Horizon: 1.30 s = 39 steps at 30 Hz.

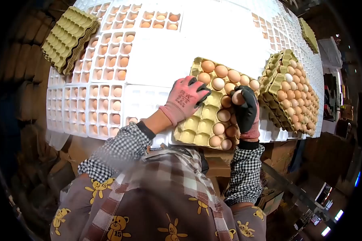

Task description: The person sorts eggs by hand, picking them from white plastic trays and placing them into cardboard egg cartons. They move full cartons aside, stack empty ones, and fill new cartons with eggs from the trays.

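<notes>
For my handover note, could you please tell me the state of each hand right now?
Left hand: over the egg tray; whether it grips anything cannot be told.
Right hand: closed, holding an egg.

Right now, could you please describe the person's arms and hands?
The left hand and right hand wear pink gloves with black-coated fingers; dark lettering marks the left glove's back. The oversleeves are black-and-white checked, with black cuffs.

A yellowish moulded tray is laid on white packaging, its far and right cells filled with brown eggs, its near-left cells exposed. One paler egg is held above by the right hand.
</notes>
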Each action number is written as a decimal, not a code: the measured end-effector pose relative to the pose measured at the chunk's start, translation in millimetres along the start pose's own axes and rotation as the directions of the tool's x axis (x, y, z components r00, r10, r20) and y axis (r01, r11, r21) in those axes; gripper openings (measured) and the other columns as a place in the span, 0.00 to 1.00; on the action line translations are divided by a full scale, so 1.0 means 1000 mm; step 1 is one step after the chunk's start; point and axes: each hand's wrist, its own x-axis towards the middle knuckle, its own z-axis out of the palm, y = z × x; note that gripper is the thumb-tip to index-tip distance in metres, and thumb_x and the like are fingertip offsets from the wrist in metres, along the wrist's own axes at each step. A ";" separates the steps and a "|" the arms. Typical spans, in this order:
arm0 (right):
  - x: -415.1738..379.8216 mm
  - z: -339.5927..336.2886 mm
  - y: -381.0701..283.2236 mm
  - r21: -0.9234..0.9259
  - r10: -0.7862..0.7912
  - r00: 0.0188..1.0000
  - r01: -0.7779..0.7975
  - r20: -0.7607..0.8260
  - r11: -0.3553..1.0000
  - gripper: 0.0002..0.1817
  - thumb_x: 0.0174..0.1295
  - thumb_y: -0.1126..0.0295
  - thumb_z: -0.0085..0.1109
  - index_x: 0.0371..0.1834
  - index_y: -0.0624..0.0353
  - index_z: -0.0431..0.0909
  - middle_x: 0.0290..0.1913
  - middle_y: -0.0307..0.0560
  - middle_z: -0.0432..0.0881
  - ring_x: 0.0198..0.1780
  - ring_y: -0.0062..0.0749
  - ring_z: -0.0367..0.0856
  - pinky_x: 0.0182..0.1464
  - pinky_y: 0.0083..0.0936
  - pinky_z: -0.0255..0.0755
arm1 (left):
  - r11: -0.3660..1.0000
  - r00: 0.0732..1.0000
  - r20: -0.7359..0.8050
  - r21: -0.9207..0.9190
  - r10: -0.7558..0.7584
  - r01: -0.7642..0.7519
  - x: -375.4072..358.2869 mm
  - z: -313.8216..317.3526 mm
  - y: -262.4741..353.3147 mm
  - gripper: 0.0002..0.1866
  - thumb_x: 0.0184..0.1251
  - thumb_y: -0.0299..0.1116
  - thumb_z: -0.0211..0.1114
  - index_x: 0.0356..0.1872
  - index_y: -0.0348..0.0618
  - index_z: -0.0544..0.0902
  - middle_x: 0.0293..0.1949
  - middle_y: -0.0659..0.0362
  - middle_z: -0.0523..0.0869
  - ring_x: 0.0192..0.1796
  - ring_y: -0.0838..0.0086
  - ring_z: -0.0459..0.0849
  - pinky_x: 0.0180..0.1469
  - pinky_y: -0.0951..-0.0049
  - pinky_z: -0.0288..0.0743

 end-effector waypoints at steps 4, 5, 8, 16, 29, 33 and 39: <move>0.036 0.026 -0.019 -0.411 0.213 0.963 -0.129 0.165 0.902 0.22 0.50 0.69 0.72 0.50 0.56 0.80 0.54 0.50 0.78 0.52 0.41 0.80 0.52 0.37 0.76 | 0.670 0.935 0.120 -0.668 -0.332 0.324 0.018 -0.004 -0.026 0.20 0.57 0.31 0.70 0.53 0.43 0.82 0.54 0.52 0.81 0.60 0.60 0.78 0.63 0.61 0.74; 0.036 0.037 -0.011 -0.663 0.044 0.976 0.111 0.213 0.741 0.21 0.47 0.69 0.72 0.47 0.54 0.82 0.53 0.51 0.77 0.52 0.47 0.80 0.53 0.42 0.75 | 0.287 0.842 0.240 -0.865 -0.482 0.411 0.019 -0.007 -0.028 0.19 0.59 0.31 0.70 0.52 0.42 0.82 0.53 0.53 0.81 0.58 0.64 0.78 0.61 0.63 0.75; 0.053 0.023 -0.009 -0.218 0.325 0.926 -0.283 0.191 0.934 0.19 0.54 0.68 0.69 0.50 0.59 0.81 0.54 0.45 0.79 0.51 0.35 0.80 0.49 0.30 0.76 | 0.952 0.954 0.115 -0.101 -0.278 0.290 0.045 -0.005 -0.018 0.28 0.53 0.31 0.73 0.59 0.48 0.78 0.53 0.52 0.77 0.52 0.58 0.82 0.54 0.65 0.79; 0.095 -0.016 0.008 -0.099 0.305 0.909 -0.289 0.284 0.952 0.22 0.59 0.67 0.64 0.59 0.54 0.79 0.60 0.49 0.78 0.51 0.34 0.82 0.51 0.27 0.78 | 0.950 0.927 0.212 0.085 -0.311 0.299 0.093 -0.025 -0.038 0.24 0.60 0.41 0.68 0.59 0.54 0.79 0.55 0.51 0.77 0.46 0.61 0.85 0.49 0.63 0.82; 0.160 0.070 0.010 0.241 0.261 0.929 -0.325 0.263 0.914 0.19 0.53 0.69 0.75 0.48 0.60 0.84 0.47 0.44 0.83 0.46 0.29 0.82 0.52 0.26 0.76 | 0.611 0.621 -0.099 0.120 -0.777 0.783 0.074 -0.015 -0.200 0.29 0.55 0.50 0.72 0.61 0.60 0.79 0.65 0.47 0.69 0.56 0.55 0.82 0.56 0.57 0.78; 0.209 0.164 -0.004 -0.468 0.177 0.945 -0.028 0.276 0.883 0.26 0.47 0.51 0.74 0.50 0.45 0.83 0.56 0.45 0.76 0.50 0.41 0.84 0.49 0.35 0.78 | 0.723 0.723 -0.051 0.032 -0.689 0.690 0.037 -0.003 -0.224 0.30 0.58 0.47 0.70 0.63 0.57 0.77 0.68 0.49 0.68 0.63 0.56 0.78 0.59 0.57 0.76; 0.193 0.222 0.011 -0.265 -0.068 0.918 0.183 0.392 0.947 0.22 0.57 0.55 0.67 0.57 0.37 0.81 0.60 0.42 0.77 0.55 0.45 0.81 0.56 0.37 0.77 | 0.837 0.822 -0.245 0.065 -0.514 0.543 -0.031 0.011 -0.212 0.32 0.61 0.36 0.68 0.69 0.53 0.72 0.70 0.55 0.71 0.72 0.63 0.68 0.75 0.49 0.51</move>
